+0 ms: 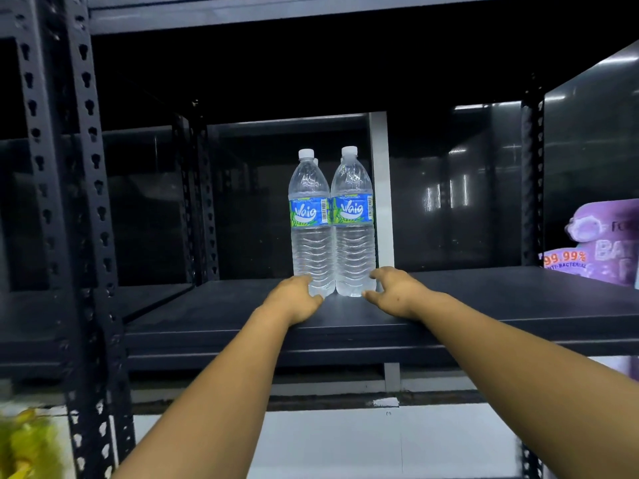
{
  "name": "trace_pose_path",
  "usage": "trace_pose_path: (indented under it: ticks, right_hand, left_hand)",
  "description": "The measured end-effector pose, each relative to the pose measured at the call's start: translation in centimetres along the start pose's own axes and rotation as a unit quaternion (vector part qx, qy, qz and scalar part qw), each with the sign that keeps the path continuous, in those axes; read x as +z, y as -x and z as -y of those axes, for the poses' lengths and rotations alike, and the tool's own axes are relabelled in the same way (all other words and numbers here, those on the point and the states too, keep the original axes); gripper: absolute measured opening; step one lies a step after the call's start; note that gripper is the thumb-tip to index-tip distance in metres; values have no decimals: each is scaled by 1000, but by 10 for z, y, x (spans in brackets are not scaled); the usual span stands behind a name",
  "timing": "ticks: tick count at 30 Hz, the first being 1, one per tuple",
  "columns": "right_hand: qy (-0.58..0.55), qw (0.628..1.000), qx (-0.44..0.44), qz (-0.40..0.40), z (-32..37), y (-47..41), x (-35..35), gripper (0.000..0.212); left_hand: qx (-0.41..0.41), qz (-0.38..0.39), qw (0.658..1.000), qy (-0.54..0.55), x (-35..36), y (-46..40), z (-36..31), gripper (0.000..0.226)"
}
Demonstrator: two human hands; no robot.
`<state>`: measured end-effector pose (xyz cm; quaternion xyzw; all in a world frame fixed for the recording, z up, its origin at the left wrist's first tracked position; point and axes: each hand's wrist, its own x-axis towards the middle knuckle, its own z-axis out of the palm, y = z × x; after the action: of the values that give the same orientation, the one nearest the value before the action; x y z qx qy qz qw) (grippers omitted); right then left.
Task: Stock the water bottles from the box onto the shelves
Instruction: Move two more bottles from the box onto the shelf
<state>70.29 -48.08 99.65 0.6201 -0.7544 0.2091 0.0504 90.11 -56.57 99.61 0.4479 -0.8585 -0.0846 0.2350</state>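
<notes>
Head view: two full water bottles (pixel 332 223) stand touching at centre frame on the dark shelf (pixel 484 299). The left hand (pixel 299 297) and right hand (pixel 394 288) flank their bases with fingers loosely spread, perhaps just touching, gripping nothing. They look heavy, with thin, slick, yielding walls, so grasp each at the ribbed lower body.

Dark metal shelf (pixel 484 295): two water bottles (pixel 313 233) upright, purple pack (pixel 605 243).

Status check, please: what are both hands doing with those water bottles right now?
Left hand touching left bottle at its base. Right hand open beside right bottle. Both bottles upright on shelf. Nothing in the way.
</notes>
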Motion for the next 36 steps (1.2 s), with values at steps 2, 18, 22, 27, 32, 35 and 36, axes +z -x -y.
trace_pose_path:
  ticks: [2, 18, 22, 27, 32, 35, 36]
  right_hand:
    - [32, 999, -2, 6, 1, 7, -1, 57]
    - [59, 998, 10, 21, 1, 87, -24, 59]
    - [67, 997, 4, 24, -9, 115, -35, 58]
    - [68, 997, -5, 30, -26, 155, -45, 58]
    - [55, 998, -16, 38, -45, 203, -51, 60]
    - [49, 997, -15, 51, -56, 231, -52, 61]
    - [47, 997, -16, 54, -61, 239, -51, 61]
  left_hand:
    - [4, 5, 1000, -28, 0, 6, -5, 59]
    - [2, 9, 995, -97, -2, 70, -57, 57]
    - [-6, 3, 995, -95, -1, 96, -78, 58]
    - [-13, -1, 996, -84, 4, 135, -111, 58]
    - [-18, 7, 997, -81, 19, 179, -140, 58]
    - [-21, 14, 997, -78, 28, 203, -155, 60]
    - [-21, 18, 997, -76, 32, 211, -159, 60]
